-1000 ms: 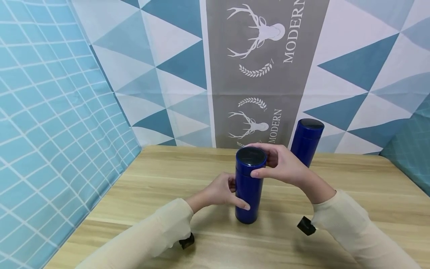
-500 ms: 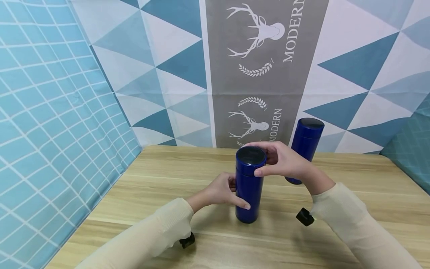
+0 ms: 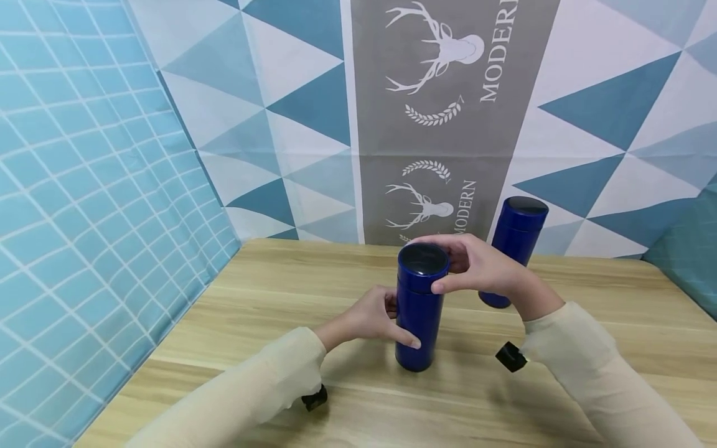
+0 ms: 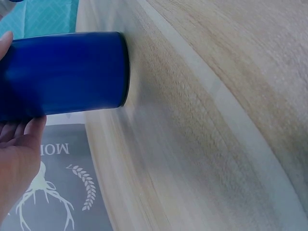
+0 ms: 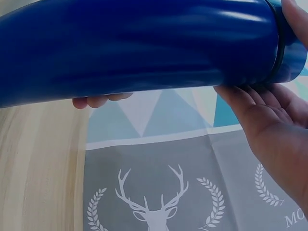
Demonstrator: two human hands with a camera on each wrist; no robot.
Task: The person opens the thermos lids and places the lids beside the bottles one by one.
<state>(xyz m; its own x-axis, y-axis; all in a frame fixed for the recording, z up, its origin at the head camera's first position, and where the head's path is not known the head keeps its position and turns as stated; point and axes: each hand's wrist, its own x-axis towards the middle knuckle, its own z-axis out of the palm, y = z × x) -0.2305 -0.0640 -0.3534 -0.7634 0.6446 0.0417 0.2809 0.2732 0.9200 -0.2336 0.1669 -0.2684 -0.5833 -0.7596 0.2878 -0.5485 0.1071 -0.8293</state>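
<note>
A dark blue thermos flask (image 3: 419,317) with a glossy black lid top (image 3: 424,259) stands nearly upright in front of me. My left hand (image 3: 372,316) grips its body from the left, thumb across the front. Higher up, my right hand (image 3: 476,264) holds the lid from the right, with the thumb at the seam and the other fingers behind. The left wrist view shows the flask's lower body (image 4: 72,74) with its base at the tabletop. In the right wrist view the seam between the lid (image 5: 292,57) and the body is visible, and left-hand fingertips (image 5: 96,102) show beneath.
A second blue flask (image 3: 518,233) stands farther back on the right, partly behind my right hand. The wooden table (image 3: 269,292) meets a patterned cloth backdrop (image 3: 313,124) at the back and a blue checked cloth (image 3: 84,205) on the left.
My right hand has turned slightly around the lid, its thumb sliding right. Its forearm has risen a little, uncovering the rear flask's base. The left hand keeps its grip.
</note>
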